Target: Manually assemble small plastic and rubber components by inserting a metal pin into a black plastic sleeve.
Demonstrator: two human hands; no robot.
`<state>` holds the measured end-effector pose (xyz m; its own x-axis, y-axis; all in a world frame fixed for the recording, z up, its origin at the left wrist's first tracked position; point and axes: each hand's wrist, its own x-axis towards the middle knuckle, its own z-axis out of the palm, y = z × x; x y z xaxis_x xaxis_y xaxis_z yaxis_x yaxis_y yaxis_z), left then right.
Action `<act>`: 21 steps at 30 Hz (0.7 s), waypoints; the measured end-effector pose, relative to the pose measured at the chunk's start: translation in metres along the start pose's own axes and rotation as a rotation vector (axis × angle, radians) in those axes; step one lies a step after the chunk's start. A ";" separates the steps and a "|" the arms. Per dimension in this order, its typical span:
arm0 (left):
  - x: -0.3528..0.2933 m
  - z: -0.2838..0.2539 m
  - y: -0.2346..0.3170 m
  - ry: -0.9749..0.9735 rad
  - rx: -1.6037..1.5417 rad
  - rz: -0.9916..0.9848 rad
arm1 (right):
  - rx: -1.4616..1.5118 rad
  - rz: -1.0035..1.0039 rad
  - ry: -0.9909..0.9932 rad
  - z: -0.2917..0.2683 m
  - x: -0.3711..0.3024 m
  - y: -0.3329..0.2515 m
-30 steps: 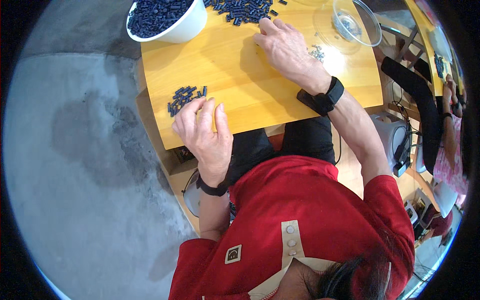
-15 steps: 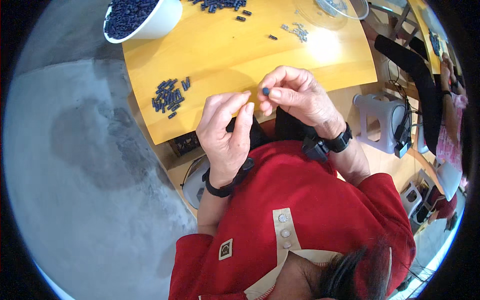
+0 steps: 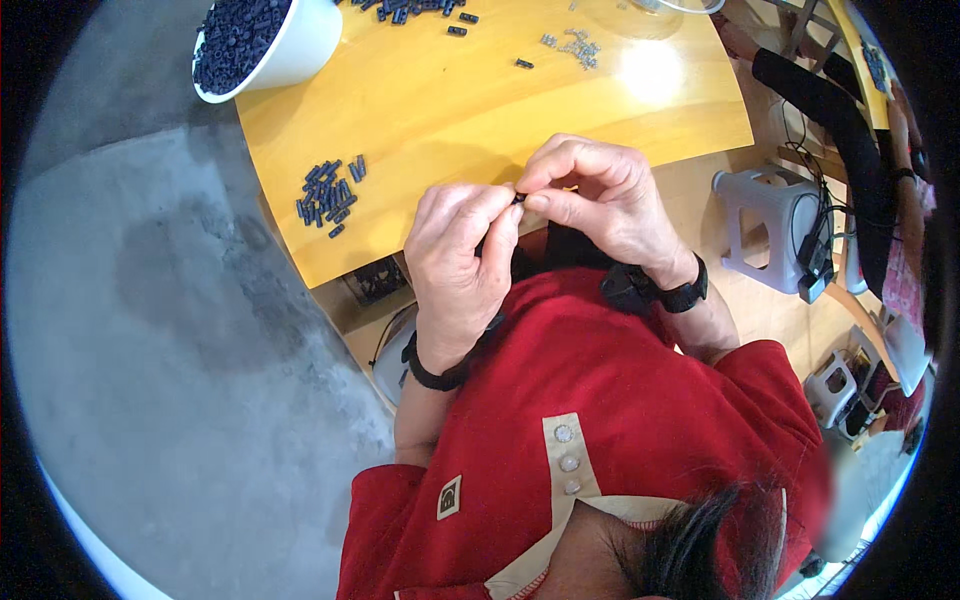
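Between my two hands, over the near edge of the yellow table (image 3: 430, 130), is a small black plastic part (image 3: 519, 198), mostly covered by fingertips. My left hand (image 3: 462, 245) pinches it from the left with thumb and forefinger. From the other side my right hand (image 3: 605, 205) grips it, its thumb and forefinger closed at the same spot. A loose pile of small black plastic parts (image 3: 325, 195) lies on the table left of my hands. Farther off are a few small clear pieces (image 3: 578, 48) and a single black part (image 3: 524, 63).
A white tub (image 3: 290, 60) full of black parts stands at the table's far left corner, beside more black parts (image 3: 400, 10). At the far right is a clear dish (image 3: 690, 6). A white plastic stool (image 3: 765, 225) and cables are right of the table, with another person (image 3: 900, 240) beyond.
My hands have come together, and the fingertips now meet at the black part that my right hand held alone. The view has shifted slightly.
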<state>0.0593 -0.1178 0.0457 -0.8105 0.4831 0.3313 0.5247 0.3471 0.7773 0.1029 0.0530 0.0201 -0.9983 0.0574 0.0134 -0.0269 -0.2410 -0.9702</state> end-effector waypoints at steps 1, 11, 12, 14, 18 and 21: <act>0.000 0.000 0.001 -0.003 0.038 -0.001 | -0.137 -0.102 0.010 0.000 0.001 -0.002; 0.002 0.003 0.001 0.030 -0.080 -0.065 | 0.319 -0.368 -0.065 -0.002 -0.019 -0.058; -0.001 0.001 0.000 0.032 -0.041 -0.085 | 0.321 -0.370 -0.071 -0.002 -0.014 -0.070; -0.007 -0.001 -0.007 0.052 -0.032 -0.079 | 0.598 -0.556 -0.719 -0.001 -0.001 -0.098; -0.002 0.005 -0.003 0.043 -0.049 -0.034 | 0.556 -0.642 -0.722 0.008 -0.006 -0.118; 0.000 0.007 0.002 0.022 -0.053 -0.029 | 0.577 -0.690 -0.717 0.014 -0.011 -0.126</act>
<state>0.0618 -0.1116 0.0438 -0.8311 0.4553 0.3194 0.4868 0.3177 0.8137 0.1168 0.0686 0.1453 -0.5571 -0.1706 0.8127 -0.4142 -0.7912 -0.4500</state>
